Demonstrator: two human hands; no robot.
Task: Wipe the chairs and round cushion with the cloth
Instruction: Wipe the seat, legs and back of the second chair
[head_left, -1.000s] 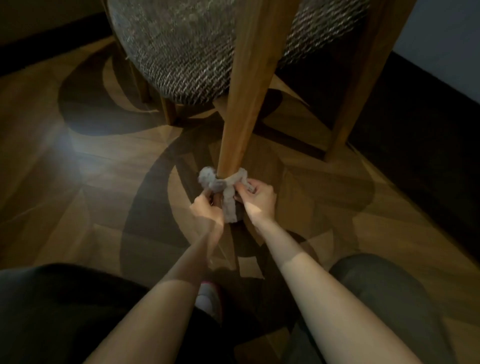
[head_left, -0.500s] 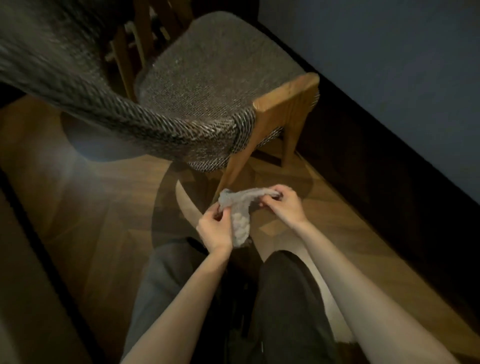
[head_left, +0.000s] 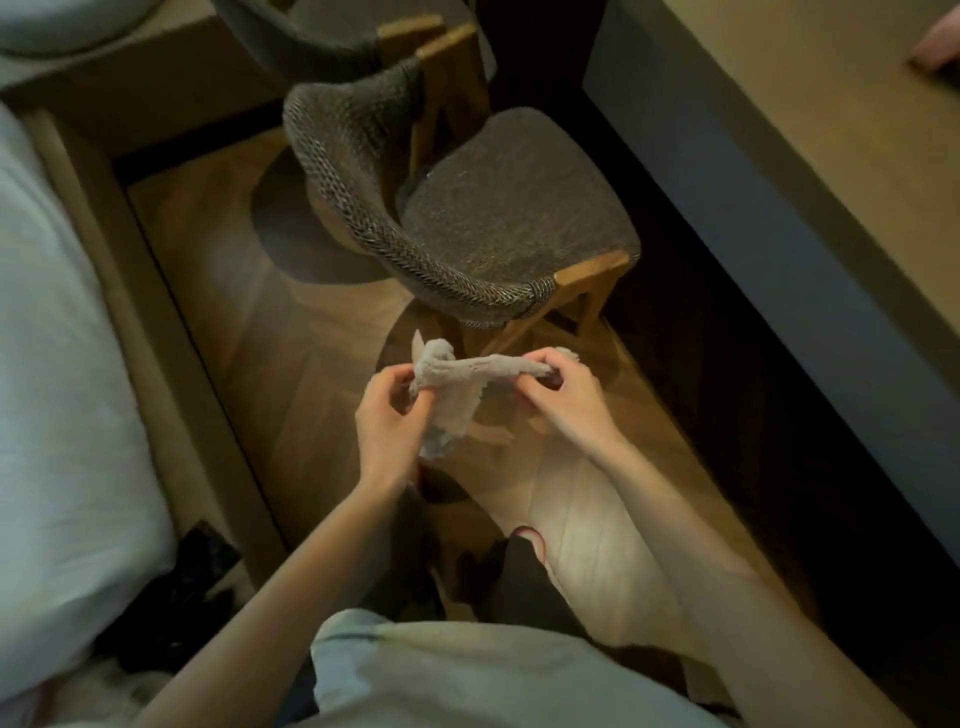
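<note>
A grey fluffy cloth (head_left: 457, 384) is stretched between both hands, above the wooden floor and in front of the chair. My left hand (head_left: 387, 423) pinches its left end, with a loose part hanging down beside the palm. My right hand (head_left: 563, 395) pinches the right end. The near chair (head_left: 498, 218) has a dark woven seat, a curved woven backrest (head_left: 363, 208) and wooden legs; it stands just beyond the cloth. A second chair (head_left: 332, 31) shows partly at the top. A pale round cushion (head_left: 57, 23) sits at the top left corner.
A bed with white bedding (head_left: 57, 415) runs along the left, its beige frame beside the floor strip. A dark wall base and beige ledge (head_left: 831, 130) line the right. Dark items (head_left: 176, 587) lie on the floor at lower left. My feet (head_left: 519, 566) stand below the hands.
The cloth came off the base of the chair leg and rose with both hands. My view went from floor level to standing height above the chair.
</note>
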